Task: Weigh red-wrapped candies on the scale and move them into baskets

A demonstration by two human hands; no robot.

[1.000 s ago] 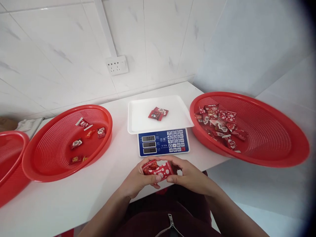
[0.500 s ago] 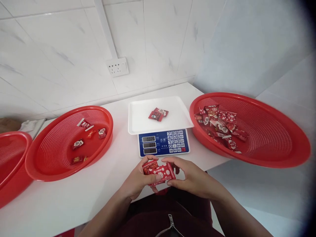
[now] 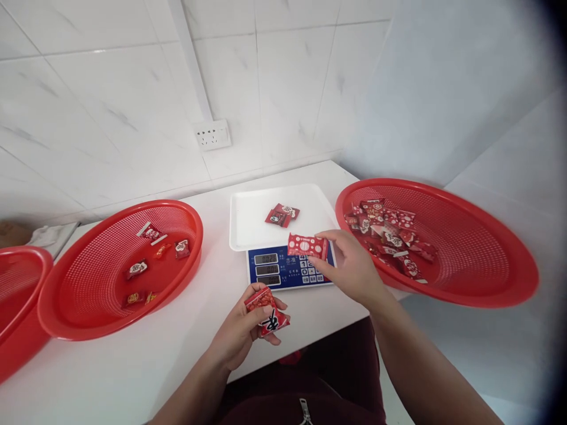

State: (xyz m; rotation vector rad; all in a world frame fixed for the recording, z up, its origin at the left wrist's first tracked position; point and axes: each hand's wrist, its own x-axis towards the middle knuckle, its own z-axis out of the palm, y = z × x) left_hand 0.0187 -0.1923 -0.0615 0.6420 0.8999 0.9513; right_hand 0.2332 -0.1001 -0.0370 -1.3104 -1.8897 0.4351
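Note:
My right hand point(image 3: 352, 268) pinches a red candy packet with white dots point(image 3: 306, 246) and holds it over the keypad of the blue scale point(image 3: 289, 267), just in front of the white weighing tray point(image 3: 252, 221). Two red candy packets point(image 3: 282, 215) lie on that tray. My left hand point(image 3: 241, 330) is closed on a few red candy packets point(image 3: 266, 311) near the table's front edge.
A large red basket point(image 3: 469, 283) at the right holds several candy packets point(image 3: 390, 236). Another red basket point(image 3: 88, 307) at the left holds several scattered candies point(image 3: 153, 257). A third red basket point(image 3: 18, 307) shows at the far left edge. A wall socket point(image 3: 212, 134) sits on the tiled wall.
My hands have parted. The right hand took the dotted packet away from the left hand and carried it up and forward to the scale. The left hand kept the other packets.

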